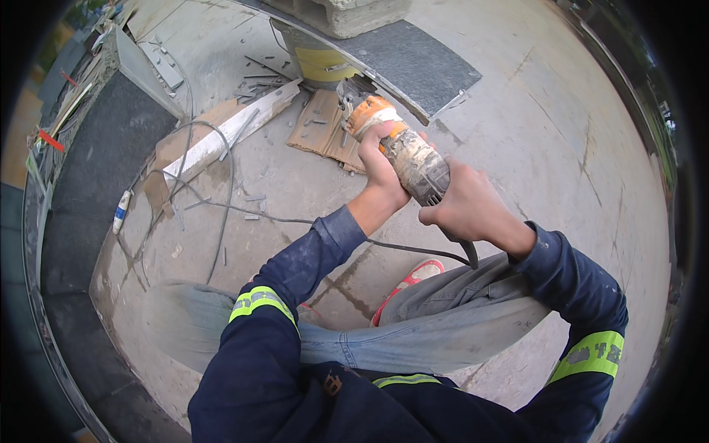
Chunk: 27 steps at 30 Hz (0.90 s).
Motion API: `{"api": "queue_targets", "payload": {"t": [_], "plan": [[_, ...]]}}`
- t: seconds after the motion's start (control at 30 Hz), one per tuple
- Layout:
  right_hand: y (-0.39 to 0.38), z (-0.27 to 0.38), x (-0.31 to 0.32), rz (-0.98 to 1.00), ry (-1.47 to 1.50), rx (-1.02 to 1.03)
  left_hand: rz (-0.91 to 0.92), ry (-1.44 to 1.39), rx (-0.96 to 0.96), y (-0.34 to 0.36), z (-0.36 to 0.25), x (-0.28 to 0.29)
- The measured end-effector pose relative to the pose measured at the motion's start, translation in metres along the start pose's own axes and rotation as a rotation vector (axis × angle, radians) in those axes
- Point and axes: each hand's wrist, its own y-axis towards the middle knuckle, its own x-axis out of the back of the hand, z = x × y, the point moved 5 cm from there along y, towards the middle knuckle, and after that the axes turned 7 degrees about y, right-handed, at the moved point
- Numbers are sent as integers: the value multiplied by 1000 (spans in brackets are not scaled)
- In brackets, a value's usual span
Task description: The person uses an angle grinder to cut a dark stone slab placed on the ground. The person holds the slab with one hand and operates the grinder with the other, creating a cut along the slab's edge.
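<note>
Both my hands hold a dusty orange and grey angle grinder [413, 156], tilted with its head up and to the left. Around the front of its body, just behind the orange head, my left hand [382, 168] is closed. My right hand [473, 203] grips the rear end, where the cord leaves. The grinder's head is beside the edge of a dark stone slab [421, 63]; whether the two touch I cannot tell. That slab rests on a yellow-and-grey bucket [321, 63], with a concrete block [347, 16] on top.
A dark cord [295, 219] loops across the concrete floor. Left of centre lie a long white strip [221, 136], cardboard [314, 133] and several cut stone slivers [258, 77]. A white-and-blue tube [121, 213] lies by the dark stone ledge [88, 199]. My shoe [413, 284] is below the grinder.
</note>
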Motion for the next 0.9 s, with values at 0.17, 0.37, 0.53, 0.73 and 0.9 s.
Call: {"api": "queue_targets", "payload": {"t": [0.17,0.37,0.53,0.73,0.9], "plan": [[-7,1,1,13,19,-6,18,-12,-1,-4,3,-1],[-14,2,2,-17,50,5,12,-4,-2,-11,5,-4],[-18,-2,2,-37,33,2,18,-73,26,-17,9,-9],[-22,-6,2,-21,31,-24,-6,-31,28,-19,13,-7],[-20,-4,4,25,29,-33,19,-18,6,-15,13,-7]]}}
